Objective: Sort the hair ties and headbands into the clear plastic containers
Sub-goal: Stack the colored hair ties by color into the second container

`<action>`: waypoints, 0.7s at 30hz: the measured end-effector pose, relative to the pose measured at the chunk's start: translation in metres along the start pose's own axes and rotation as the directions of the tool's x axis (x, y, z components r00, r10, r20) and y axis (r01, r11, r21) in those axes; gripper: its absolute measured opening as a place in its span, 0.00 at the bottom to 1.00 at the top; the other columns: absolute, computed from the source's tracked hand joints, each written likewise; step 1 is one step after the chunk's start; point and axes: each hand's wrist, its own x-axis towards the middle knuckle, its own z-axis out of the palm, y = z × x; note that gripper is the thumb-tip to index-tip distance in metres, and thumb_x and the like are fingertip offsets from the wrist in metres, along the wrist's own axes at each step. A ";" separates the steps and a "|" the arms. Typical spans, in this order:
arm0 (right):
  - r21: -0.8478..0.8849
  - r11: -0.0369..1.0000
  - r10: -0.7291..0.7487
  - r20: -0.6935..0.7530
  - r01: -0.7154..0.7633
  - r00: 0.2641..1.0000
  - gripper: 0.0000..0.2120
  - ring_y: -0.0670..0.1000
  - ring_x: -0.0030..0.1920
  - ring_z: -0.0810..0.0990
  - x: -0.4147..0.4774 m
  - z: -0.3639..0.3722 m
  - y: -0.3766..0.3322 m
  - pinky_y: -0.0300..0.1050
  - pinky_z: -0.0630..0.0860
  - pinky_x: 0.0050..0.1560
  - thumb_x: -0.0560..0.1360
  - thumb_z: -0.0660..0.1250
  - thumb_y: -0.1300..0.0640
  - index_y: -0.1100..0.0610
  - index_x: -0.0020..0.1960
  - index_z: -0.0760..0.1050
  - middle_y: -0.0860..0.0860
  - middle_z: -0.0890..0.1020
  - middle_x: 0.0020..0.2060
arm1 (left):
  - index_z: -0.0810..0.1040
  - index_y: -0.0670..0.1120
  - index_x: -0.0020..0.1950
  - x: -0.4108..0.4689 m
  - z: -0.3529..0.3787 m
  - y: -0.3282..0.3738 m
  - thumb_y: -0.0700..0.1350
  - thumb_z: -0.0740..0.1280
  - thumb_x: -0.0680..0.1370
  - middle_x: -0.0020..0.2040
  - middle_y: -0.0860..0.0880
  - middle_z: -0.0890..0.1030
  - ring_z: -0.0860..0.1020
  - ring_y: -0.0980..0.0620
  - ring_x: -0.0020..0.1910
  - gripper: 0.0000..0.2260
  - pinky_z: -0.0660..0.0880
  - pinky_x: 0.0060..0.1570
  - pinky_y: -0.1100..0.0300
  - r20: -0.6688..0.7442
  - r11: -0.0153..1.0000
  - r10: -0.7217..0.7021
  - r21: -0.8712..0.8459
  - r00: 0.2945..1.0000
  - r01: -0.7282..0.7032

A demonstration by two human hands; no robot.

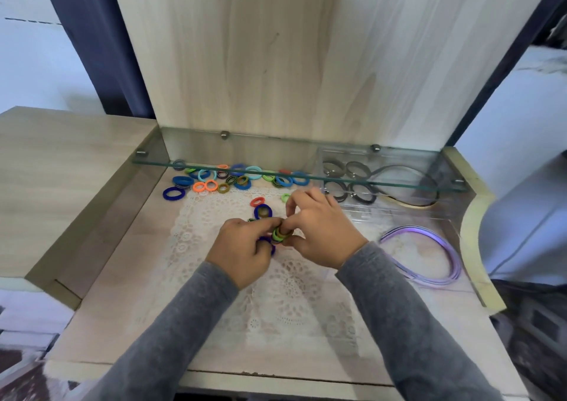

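Over the middle of the white lace mat (276, 293), my left hand (245, 247) and my right hand (322, 229) meet and together pinch a small bunch of hair ties (280, 234), green ones showing on top. A blue tie pokes out under my left fingers. Several loose coloured hair ties (233, 180) lie scattered along the back, under the glass shelf. A red tie (257, 201), a dark blue one (263, 211) and a green one (285, 197) lie just beyond my hands. A clear plastic container (399, 210) at the back right holds dark ties and dark headbands. Purple headbands (429, 256) lie at the right.
A glass shelf (300, 176) on metal pegs spans the back of the wooden desk (122, 278) just above the ties. A tall wooden back panel rises behind it. Raised wooden sides bound the desk at left and right.
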 end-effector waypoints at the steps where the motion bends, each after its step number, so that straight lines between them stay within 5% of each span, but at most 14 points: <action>1: -0.009 1.000 0.017 0.002 -0.017 1.000 0.09 0.52 0.58 0.65 -0.005 -0.003 0.007 0.46 0.58 0.53 0.73 0.68 0.47 0.45 0.52 0.81 0.48 0.71 0.53 | 0.82 0.48 0.58 0.005 0.005 0.006 0.39 0.59 0.65 0.37 0.49 0.83 0.68 0.58 0.29 0.24 0.68 0.42 0.65 0.029 1.000 -0.006 -0.021 1.000 0.006; 6: -0.033 0.994 0.101 0.010 -0.101 0.995 0.09 0.52 0.57 0.64 -0.025 -0.017 0.035 0.49 0.62 0.57 0.72 0.68 0.44 0.44 0.50 0.81 0.47 0.70 0.52 | 0.79 0.52 0.63 0.021 0.030 0.025 0.41 0.57 0.67 0.51 0.52 0.84 0.78 0.46 0.44 0.26 0.75 0.52 0.52 0.088 0.997 0.020 -0.074 0.996 -0.013; 11: -0.050 0.986 0.162 0.041 -0.160 0.986 0.09 0.52 0.57 0.65 -0.047 -0.022 0.055 0.47 0.60 0.56 0.73 0.68 0.43 0.44 0.51 0.81 0.46 0.70 0.51 | 0.77 0.54 0.64 0.030 0.050 0.045 0.42 0.57 0.68 0.53 0.52 0.83 0.77 0.47 0.48 0.26 0.74 0.55 0.56 0.149 0.994 0.035 -0.112 0.988 -0.019; 15: -0.014 0.982 0.188 0.051 -0.187 0.981 0.10 0.50 0.53 0.63 -0.060 -0.021 0.065 0.47 0.60 0.57 0.73 0.68 0.43 0.45 0.50 0.82 0.47 0.70 0.49 | 0.78 0.52 0.64 0.031 0.061 0.058 0.42 0.56 0.69 0.52 0.51 0.84 0.77 0.47 0.47 0.25 0.62 0.53 0.66 0.180 0.993 0.081 -0.097 0.980 -0.064; 21: 0.063 0.971 0.222 0.143 -0.232 0.965 0.10 0.47 0.51 0.59 -0.069 -0.009 0.071 0.45 0.59 0.55 0.73 0.68 0.44 0.46 0.51 0.81 0.46 0.68 0.48 | 0.79 0.52 0.62 0.030 0.071 0.050 0.42 0.54 0.69 0.60 0.56 0.80 0.76 0.57 0.59 0.25 0.62 0.64 0.56 0.275 0.988 0.124 -0.121 0.953 -0.094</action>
